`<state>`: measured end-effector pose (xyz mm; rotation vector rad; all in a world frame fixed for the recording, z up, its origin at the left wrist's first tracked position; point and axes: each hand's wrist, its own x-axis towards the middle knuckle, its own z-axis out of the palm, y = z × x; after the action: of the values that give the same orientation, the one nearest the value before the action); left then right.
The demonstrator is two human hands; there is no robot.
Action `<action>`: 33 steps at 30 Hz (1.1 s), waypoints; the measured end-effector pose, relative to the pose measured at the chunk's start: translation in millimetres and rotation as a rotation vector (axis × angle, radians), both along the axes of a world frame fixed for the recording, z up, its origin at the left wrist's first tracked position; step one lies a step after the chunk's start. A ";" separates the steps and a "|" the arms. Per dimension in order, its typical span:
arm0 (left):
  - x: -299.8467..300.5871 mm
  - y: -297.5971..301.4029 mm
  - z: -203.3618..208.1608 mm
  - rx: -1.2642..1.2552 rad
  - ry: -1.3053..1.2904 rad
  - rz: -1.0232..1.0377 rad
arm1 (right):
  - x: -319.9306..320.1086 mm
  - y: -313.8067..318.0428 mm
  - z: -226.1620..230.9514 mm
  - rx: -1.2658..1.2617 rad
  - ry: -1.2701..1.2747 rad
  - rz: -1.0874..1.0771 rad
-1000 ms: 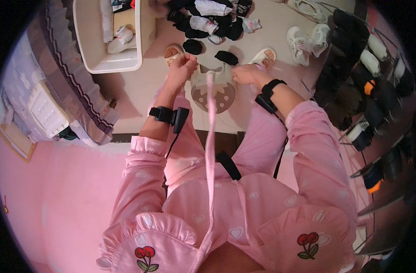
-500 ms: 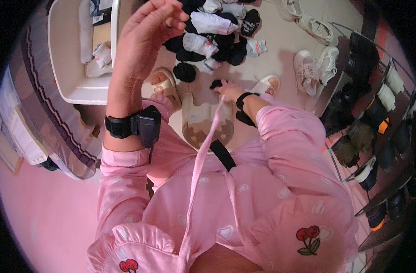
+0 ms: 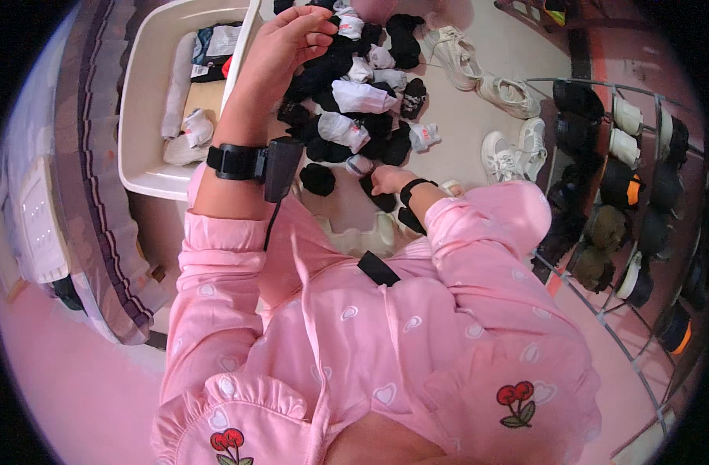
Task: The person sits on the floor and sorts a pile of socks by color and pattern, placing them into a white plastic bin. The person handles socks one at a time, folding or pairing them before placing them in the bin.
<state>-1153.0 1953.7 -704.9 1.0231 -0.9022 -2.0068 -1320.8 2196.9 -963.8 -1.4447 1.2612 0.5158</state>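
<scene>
L grip (image 3: 294, 37) half-curled by sock pile (image 3: 360, 98); can't tell if it holds anything. R grip (image 3: 389, 180) touching black sock (image 3: 377, 195), closure hidden. Sock pile just beyond R grip, balled prob. to keep pairs tog. Bin (image 3: 148, 105) L of L grip.

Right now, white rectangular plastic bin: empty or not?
Not empty: the bin holds a long pale bundle and bunched white fabric.

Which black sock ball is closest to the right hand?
The black sock bundle below the sock pile, at the fingertips of the right hand; the rounder black bundle lies farther left.
</scene>
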 end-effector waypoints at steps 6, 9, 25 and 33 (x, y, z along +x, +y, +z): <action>7.5 15.8 -7.9 -0.120 -0.140 0.005 | 29.2 31.5 -6.3 -0.298 0.340 -0.319; 6.7 24.6 -4.1 -0.068 -0.098 0.010 | 42.1 51.0 -19.0 -0.379 0.469 -0.215; 39.0 36.6 -9.4 -0.253 -0.535 -0.026 | 39.5 -132.1 134.5 -0.419 -0.718 -1.006; 71.1 80.4 -0.9 -0.166 -0.105 -0.092 | 103.7 -154.0 222.7 -0.887 -0.887 -0.908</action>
<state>-1081.9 2034.0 -705.8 1.0171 -1.1716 -1.9297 -1217.1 2042.9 -741.0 -1.2947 1.2331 -1.3006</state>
